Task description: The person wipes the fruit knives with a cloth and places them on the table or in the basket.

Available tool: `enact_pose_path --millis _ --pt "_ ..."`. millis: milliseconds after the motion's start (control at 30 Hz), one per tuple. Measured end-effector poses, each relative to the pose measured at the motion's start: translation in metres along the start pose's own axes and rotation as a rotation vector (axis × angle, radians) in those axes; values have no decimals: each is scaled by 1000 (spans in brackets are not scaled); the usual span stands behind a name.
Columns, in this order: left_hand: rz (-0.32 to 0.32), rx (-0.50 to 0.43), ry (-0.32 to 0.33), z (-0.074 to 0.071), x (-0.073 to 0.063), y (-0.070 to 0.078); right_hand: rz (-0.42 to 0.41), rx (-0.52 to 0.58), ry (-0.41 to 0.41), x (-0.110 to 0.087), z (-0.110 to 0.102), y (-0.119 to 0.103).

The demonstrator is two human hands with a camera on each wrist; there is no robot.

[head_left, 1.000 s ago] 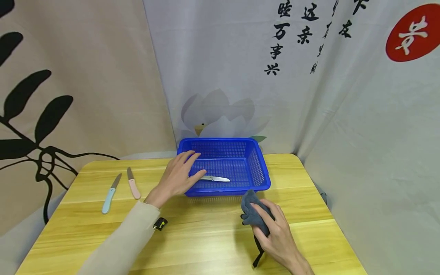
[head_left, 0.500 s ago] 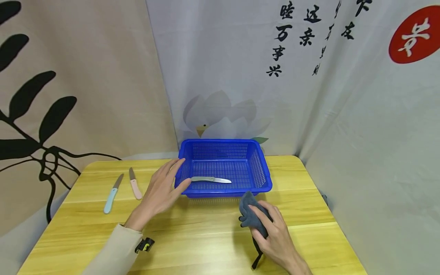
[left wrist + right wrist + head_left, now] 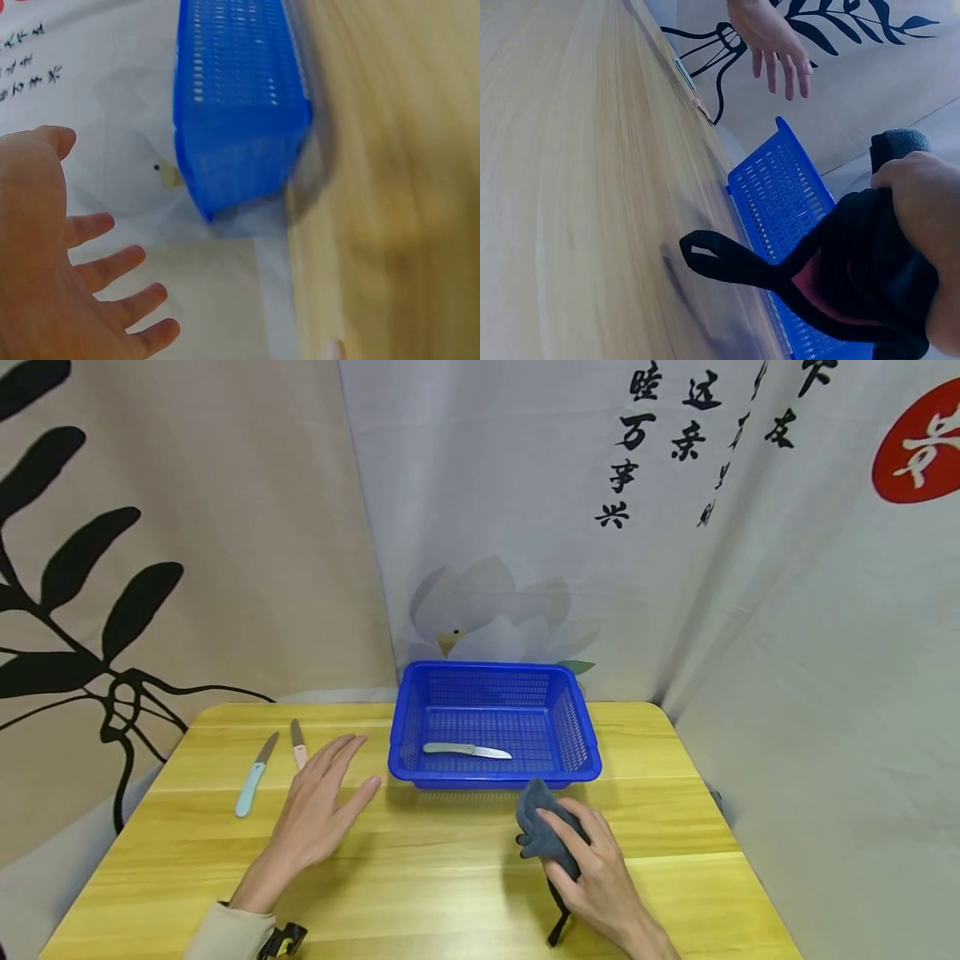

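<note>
My left hand (image 3: 315, 814) hovers over the table left of the blue basket (image 3: 402, 770), its fingers extended and nothing held. It partly covers the handle of a pink-handled knife (image 3: 298, 743); beside that knife lies one with a light blue handle (image 3: 253, 781). Inside the basket rests a knife with a grey-green handle (image 3: 450, 748), its blade pointing right. My right hand (image 3: 603, 877) grips a bunched dark grey cloth (image 3: 542, 827) in front of the basket's right corner. From the cloth hangs a black loop (image 3: 724, 259), clear in the right wrist view.
The wooden table (image 3: 420, 893) runs back to a printed fabric curtain (image 3: 480, 485) right behind the basket. More pale fabric (image 3: 825, 693) stands along the table's right side. Dark plant shapes (image 3: 90, 560) are printed at left.
My left hand has drawn back from over the basket, leftward and toward me, uncovering the grey-green knife's handle. My right hand keeps hold of the cloth in nearly the same place.
</note>
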State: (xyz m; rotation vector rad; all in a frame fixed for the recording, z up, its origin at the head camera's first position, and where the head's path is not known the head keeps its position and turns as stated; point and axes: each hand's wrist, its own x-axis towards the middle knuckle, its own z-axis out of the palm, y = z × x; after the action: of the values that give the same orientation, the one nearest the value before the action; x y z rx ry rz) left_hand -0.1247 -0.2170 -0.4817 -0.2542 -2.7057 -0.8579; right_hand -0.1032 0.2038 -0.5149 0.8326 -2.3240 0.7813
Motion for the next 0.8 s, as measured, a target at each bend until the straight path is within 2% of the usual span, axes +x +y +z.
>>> enact_pose_path --millis 133,267,433,800 --pt "-52 6 -4 -4 -11 -11 -27 0 -3 3 2 -2" --pt "-91 17 -21 -6 -16 -25 -59 5 14 7 5 -4" --pt "-117 15 -23 -7 -17 -42 -110 10 28 16 10 -7" --pt "-172 42 33 -5 -18 -72 -196 35 1 36 22 -21"
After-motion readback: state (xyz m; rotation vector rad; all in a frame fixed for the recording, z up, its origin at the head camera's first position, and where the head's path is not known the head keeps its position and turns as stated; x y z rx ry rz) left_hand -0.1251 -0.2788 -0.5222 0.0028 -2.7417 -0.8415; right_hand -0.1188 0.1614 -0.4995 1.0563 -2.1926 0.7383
